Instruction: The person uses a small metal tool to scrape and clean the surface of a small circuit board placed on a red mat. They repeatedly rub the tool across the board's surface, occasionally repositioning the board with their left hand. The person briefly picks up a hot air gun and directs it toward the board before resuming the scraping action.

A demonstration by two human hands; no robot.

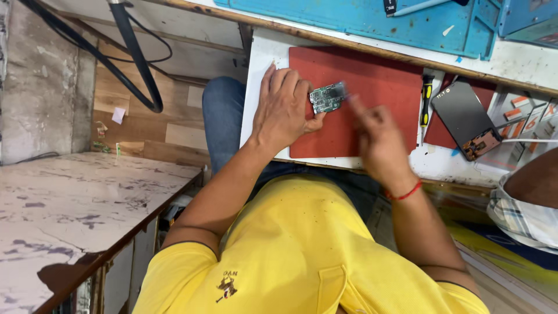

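My left hand rests on a red mat and pinches a small green circuit board at its left edge between thumb and fingers. My right hand is just right of the board, blurred by motion, with one fingertip reaching toward the board's right end. A red thread is tied around its wrist. Whether it holds anything cannot be made out. The red mat lies on a white board at the desk's front edge.
A yellow-and-black screwdriver and an opened dark phone lie right of the mat. A blue work mat sits behind. Black cables hang at left over a marbled table. Another person's checked sleeve is at the right edge.
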